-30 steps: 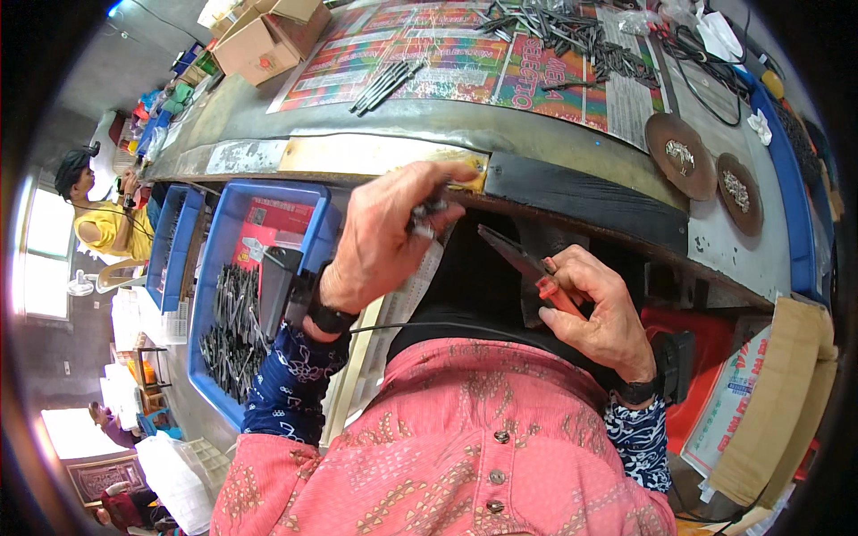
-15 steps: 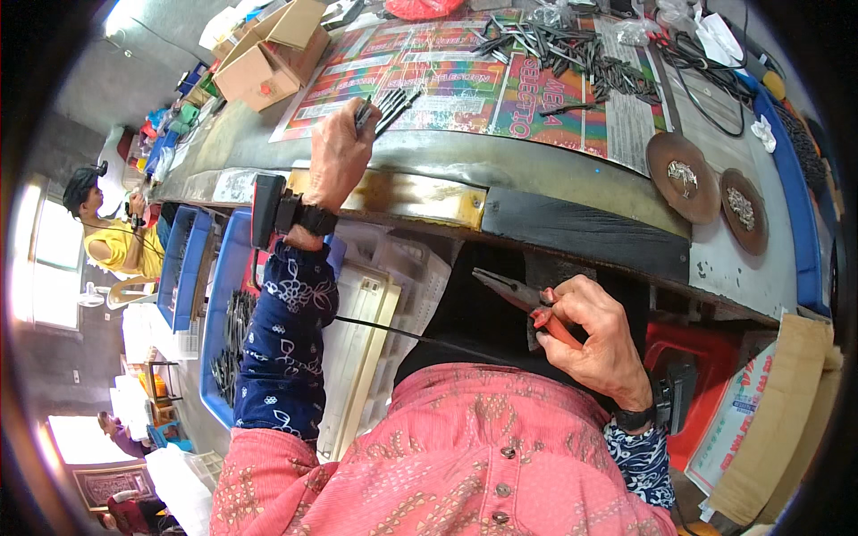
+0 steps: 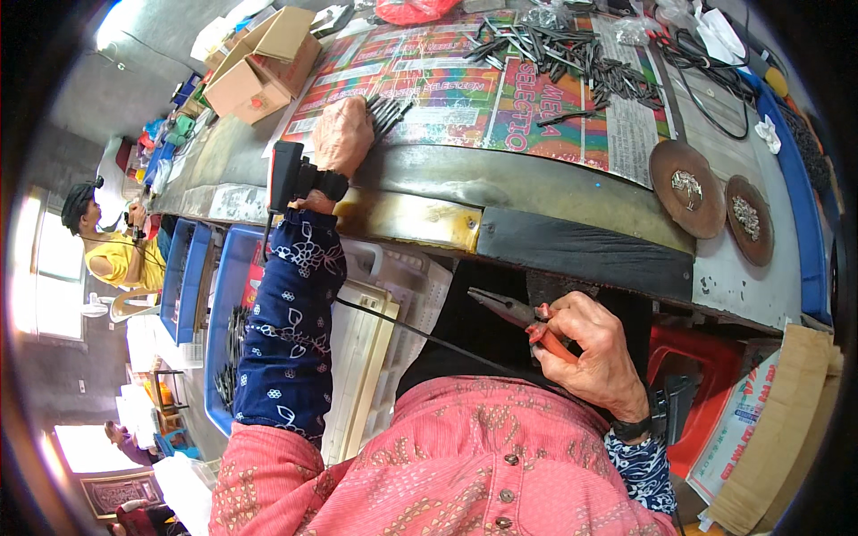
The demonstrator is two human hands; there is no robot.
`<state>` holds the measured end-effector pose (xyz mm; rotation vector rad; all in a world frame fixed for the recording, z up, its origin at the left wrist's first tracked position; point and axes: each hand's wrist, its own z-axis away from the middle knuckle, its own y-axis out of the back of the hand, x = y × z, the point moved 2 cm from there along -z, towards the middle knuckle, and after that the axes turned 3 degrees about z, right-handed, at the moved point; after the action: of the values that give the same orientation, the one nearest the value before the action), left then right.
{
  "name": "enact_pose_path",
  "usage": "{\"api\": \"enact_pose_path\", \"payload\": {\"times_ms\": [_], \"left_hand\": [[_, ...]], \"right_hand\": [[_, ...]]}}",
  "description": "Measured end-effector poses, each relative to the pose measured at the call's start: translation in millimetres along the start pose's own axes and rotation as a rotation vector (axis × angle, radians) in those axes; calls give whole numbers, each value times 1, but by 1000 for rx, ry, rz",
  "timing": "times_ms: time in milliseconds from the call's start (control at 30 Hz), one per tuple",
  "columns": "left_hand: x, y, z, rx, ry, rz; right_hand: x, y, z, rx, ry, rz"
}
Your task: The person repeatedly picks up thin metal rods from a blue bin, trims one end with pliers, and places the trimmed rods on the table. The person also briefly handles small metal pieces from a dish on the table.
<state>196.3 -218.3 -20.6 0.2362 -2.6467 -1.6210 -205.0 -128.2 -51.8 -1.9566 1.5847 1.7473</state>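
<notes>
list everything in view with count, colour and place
Pliers: 1, red-handled, in right hand
Rod row: several, dark, by left hand
Loose rods: many, black, bench's far side
Bench: 1, grey, ahead
Sheets: several, multicoloured, on bench
Dishes: 2, brown, bench right
Metal bits: many, silvery, in dishes
Carton: 1, brown, bench left
Bins: at least 2, blue, left
Co-workers: at least 2, one yellow-topped, left
Left hand: 1, bare, at rod row, grip hidden
Right hand: 1, bare, around pliers
</notes>
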Motion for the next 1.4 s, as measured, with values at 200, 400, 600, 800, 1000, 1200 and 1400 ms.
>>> {"api": "enact_pose_path", "payload": {"times_ms": [200, 400, 600, 800, 1000, 1200, 1400], "left_hand": [[34, 10, 15, 5, -128, 155], [83, 25, 42, 48, -258, 260], [96, 48, 46, 30, -33, 447], [110, 87, 68, -8, 96, 790], [140, 120, 119, -247, 351, 1479], [153, 134, 153, -399, 539, 1865], [155, 137, 168, -467, 639, 2130]], "right_hand": [[2, -1, 2, -37, -72, -27], [0, -2, 3, -38, -36, -7], [-8, 4, 7, 17, -10, 30], [-18, 9, 5, 161, 48, 86], [-31, 13, 1, 319, 190, 365], [-48, 17, 5, 318, 244, 476], [-55, 16, 6, 300, 308, 521]]}}
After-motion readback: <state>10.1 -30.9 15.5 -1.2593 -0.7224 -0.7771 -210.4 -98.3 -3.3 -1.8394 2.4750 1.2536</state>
